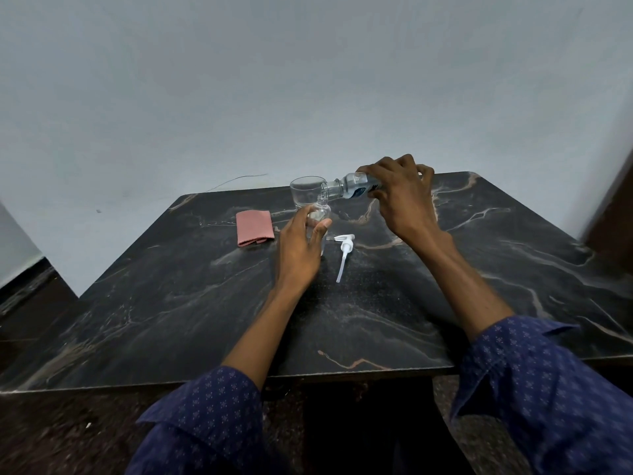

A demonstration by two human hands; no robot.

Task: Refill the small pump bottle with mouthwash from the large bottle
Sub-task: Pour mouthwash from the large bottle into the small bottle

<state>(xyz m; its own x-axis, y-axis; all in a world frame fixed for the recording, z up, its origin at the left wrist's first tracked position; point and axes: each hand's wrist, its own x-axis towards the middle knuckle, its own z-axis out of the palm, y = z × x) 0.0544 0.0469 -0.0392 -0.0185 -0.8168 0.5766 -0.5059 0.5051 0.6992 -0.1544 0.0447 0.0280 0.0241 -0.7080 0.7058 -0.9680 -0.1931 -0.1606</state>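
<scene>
Pouring mouthwash into the small bottle.

I am curling my left hand (301, 245) round the small bottle (320, 217) standing mid-table; beyond it my right hand (402, 197) is gripping the large bottle (352, 185), tipped nearly level, long axis running right to left, mouth directly over the small neck.

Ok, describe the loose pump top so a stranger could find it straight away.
Start at the dark marble table. Just right of the small bottle held by the left hand, the pump top lies flat on the table. It is the only white piece, with a thin tube pointing toward the person.
</scene>
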